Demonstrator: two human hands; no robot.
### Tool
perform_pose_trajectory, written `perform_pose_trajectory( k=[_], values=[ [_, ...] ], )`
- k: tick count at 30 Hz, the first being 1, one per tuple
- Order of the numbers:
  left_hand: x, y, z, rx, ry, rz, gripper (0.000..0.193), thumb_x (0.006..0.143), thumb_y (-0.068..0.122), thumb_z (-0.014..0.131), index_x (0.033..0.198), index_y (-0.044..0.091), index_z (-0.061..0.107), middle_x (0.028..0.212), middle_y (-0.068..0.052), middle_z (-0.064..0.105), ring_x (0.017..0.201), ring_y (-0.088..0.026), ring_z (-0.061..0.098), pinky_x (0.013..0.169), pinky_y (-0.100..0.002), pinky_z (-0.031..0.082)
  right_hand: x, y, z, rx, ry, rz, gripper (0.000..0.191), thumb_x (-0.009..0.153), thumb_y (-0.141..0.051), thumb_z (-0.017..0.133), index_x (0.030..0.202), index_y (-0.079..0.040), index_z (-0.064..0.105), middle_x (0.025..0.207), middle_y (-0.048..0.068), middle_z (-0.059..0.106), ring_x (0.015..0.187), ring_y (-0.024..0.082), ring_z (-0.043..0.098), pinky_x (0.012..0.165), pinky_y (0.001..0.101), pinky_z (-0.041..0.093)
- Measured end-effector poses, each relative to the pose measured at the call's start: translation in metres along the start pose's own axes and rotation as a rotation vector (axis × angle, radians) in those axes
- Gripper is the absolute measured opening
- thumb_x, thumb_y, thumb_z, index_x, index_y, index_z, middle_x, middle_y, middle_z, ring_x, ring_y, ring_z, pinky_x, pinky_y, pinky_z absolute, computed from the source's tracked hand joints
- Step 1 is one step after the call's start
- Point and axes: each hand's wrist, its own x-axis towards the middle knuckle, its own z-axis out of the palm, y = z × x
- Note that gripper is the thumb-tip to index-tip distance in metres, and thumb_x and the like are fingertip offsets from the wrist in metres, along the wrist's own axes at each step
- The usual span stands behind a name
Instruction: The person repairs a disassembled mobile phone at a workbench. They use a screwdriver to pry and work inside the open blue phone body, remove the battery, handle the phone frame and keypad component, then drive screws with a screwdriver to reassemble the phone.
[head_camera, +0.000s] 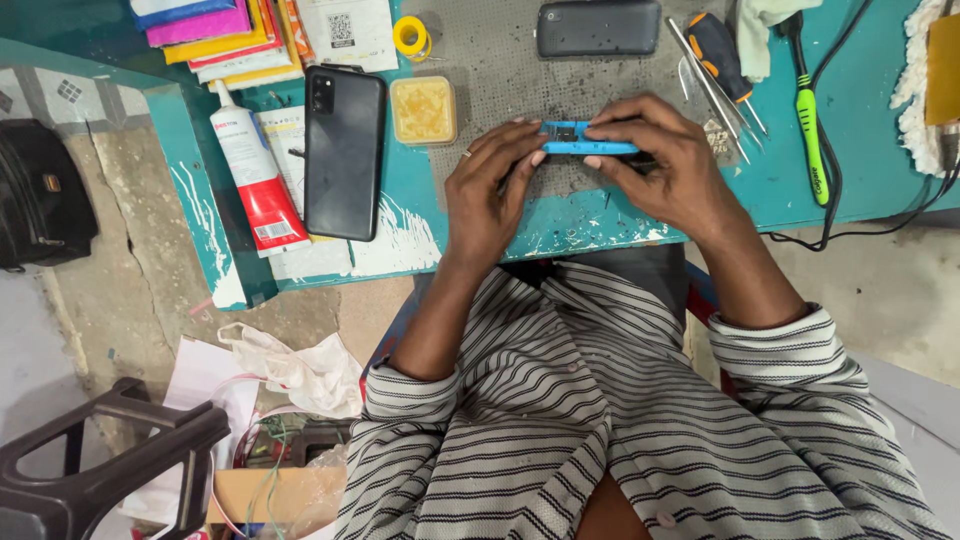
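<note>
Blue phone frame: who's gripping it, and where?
Both hands hold the blue phone frame edge-up: left hand at its left end, right hand over its right part.

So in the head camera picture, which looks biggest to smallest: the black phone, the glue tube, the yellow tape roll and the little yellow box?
1. Black phone
2. Glue tube, about as long but narrower
3. Little yellow box
4. Yellow tape roll

All lie on the same bench, so nearness hardly matters.

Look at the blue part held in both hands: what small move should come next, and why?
Probably steady the blue part with the right hand and work it with the left hand's fingertips. Both hands already pinch it edge-up over the grey mat, and the tools lie untouched.
</note>
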Motion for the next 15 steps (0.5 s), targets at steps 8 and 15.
perform_pose_trajectory(
  k=[8,15],
  values=[
    [0.003,0.002,-0.001,0.023,-0.014,0.000,0.026,0.091,0.009,0.080,0.115,0.004,0.075,0.123,-0.013,0.073,0.125,-0.029,0.067,0.107,-0.040,0.055,-0.001,0.008,0.002,-0.055,0.004,-0.092,0.027,0.094,-0.007,0.081,0.121,-0.008,0.076,0.126,0.007,0.072,0.121,0.025,0.070,0.100,0.0381,0.061],
    [0.003,-0.003,0.001,-0.184,-0.006,-0.144,0.021,0.095,0.006,0.078,0.116,0.004,0.076,0.122,-0.012,0.076,0.115,-0.025,0.075,0.097,-0.033,0.062,0.001,-0.004,-0.005,0.564,0.133,0.116,0.044,0.096,0.004,0.077,0.136,0.000,0.060,0.131,0.014,0.068,0.128,0.023,0.068,0.108,0.0314,0.062]
  ],
)
